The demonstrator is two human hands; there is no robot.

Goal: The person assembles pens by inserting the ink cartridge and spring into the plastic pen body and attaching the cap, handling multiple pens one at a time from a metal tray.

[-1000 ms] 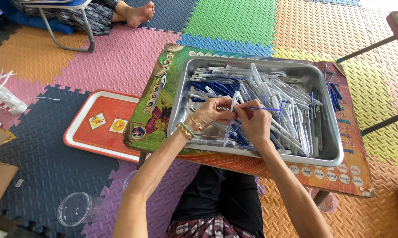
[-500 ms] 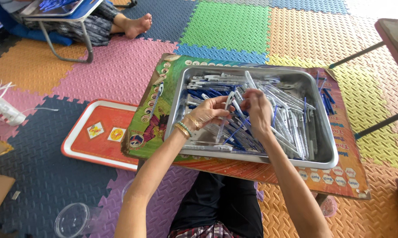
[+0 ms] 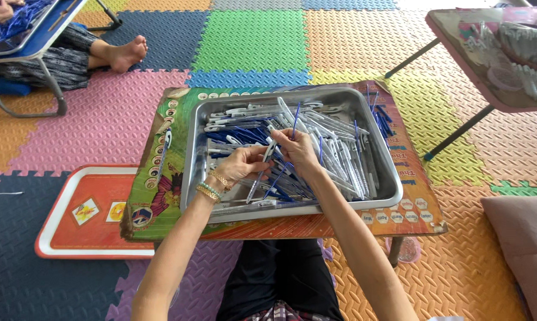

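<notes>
A metal tray (image 3: 192, 172) full of white pen barrels and blue refills (image 3: 340, 148) rests on a small colourful folding table (image 3: 161, 178) over my lap. My left hand (image 3: 237, 166), with bracelets at the wrist, grips a white pen barrel (image 3: 262, 160) above the tray. My right hand (image 3: 298, 151) pinches a thin blue refill (image 3: 294, 122) that sticks upward, close to the barrel's end. Both hands meet over the tray's middle.
An orange plastic tray (image 3: 60, 214) lies on the foam mat floor to the left. Another person's foot (image 3: 126, 53) and a folding table leg (image 3: 48, 89) are at top left. A pink table (image 3: 488, 89) stands at right, a cushion (image 3: 524, 238) at bottom right.
The view has shifted so the tray sits lower. My hands stay together over the tray; the blue refill now points up from my right fingers.
</notes>
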